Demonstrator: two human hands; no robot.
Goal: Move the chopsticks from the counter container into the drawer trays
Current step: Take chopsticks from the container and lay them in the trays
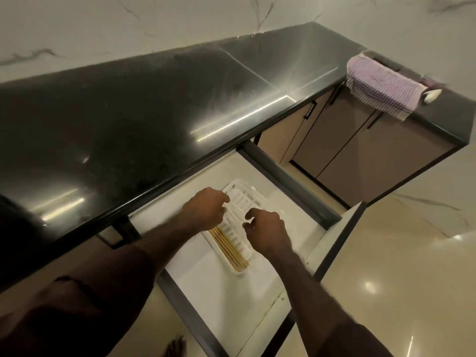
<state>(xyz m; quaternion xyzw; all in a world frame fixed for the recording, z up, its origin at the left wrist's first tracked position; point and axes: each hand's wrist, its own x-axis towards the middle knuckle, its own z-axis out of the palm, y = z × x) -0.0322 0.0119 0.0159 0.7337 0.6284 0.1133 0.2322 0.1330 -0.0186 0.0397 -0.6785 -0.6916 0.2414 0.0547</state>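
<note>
An open drawer [226, 300] below the counter holds a white ribbed tray [240, 199]. Several wooden chopsticks [228, 247] lie side by side along the tray's left slot, pointing toward me. My left hand [206, 208] rests over the tray's left middle, fingers curled down onto its ribs and covering the far ends of the chopsticks. My right hand [268, 228] is on the tray's right side, thumb and fingers pinched on a white rib. Neither hand holds a chopstick. No counter container is in view.
The glossy black counter [128, 112] runs across the top, above the drawer. A striped towel [381, 91] hangs over the counter edge at the right, above brown cabinet doors [360, 150]. Beige floor [399, 266] lies to the right, and a bare foot [175, 346] shows below.
</note>
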